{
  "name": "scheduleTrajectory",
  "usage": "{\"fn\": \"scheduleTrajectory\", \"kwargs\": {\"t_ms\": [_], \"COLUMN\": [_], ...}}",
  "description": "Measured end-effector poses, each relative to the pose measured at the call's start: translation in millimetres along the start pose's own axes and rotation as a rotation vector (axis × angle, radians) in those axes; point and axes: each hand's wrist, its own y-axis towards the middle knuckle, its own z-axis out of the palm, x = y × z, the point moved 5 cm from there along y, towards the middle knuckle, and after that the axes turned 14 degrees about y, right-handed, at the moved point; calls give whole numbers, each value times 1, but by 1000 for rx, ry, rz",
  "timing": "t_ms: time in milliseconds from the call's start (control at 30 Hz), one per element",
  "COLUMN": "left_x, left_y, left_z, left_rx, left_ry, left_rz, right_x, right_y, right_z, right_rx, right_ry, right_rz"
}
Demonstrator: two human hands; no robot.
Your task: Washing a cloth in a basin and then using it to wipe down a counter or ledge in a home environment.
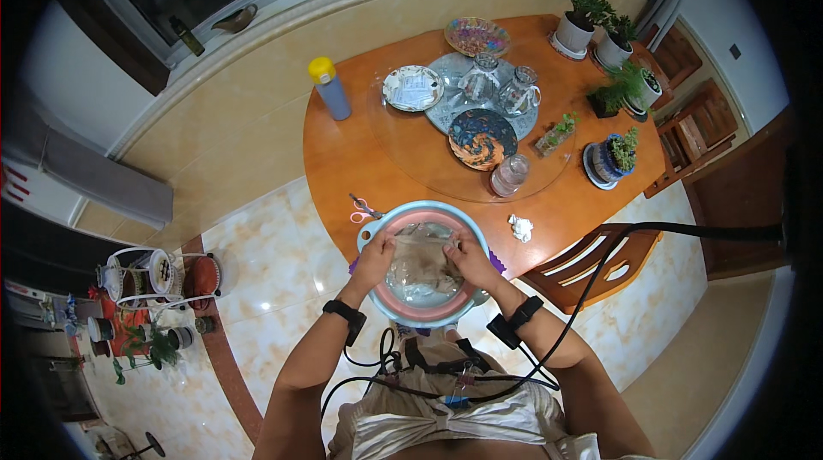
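A round basin [459, 312] with a light blue rim and pink inner wall sits at the table's near edge, with water in it. Stretched between my two hands over the water is a thin, sheer beige cloth [422, 254], whose exact kind I cannot make out. My left hand [375, 258] pinches its left end near the basin's left wall. On the opposite side, my right hand [468, 261] grips the other end with bent fingers. Some of the cloth hangs into the water. Purple edging [496, 262] pokes out beneath the basin.
Pink-handled scissors [362, 213] lie just beyond the basin; crumpled white tissue [520, 228] lies to its right. Farther back are a glass jar [510, 175], a patterned plate [482, 139], glass pitchers [519, 93], a yellow-capped bottle [330, 90] and potted plants [610, 156]. A wooden chair [600, 267] stands right.
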Motion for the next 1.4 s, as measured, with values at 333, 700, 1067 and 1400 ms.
{"fn": "scheduleTrajectory", "kwargs": {"t_ms": [333,700,1067,1400], "left_x": [-47,-24,1,-5], "left_y": [-6,-31,-3,4], "left_z": [-6,72,60,39], "left_rx": [-84,418,309,31], "left_ry": [-397,1025,557,624], "left_rz": [134,291,182,76], "right_x": [2,-57,-57,-37], "right_y": [4,-10,8,8], "right_z": [-1,46,43,12], "right_rx": [-64,423,323,211], "right_ry": [155,-787,-590,-552], "right_rz": [107,228,384,260]}}
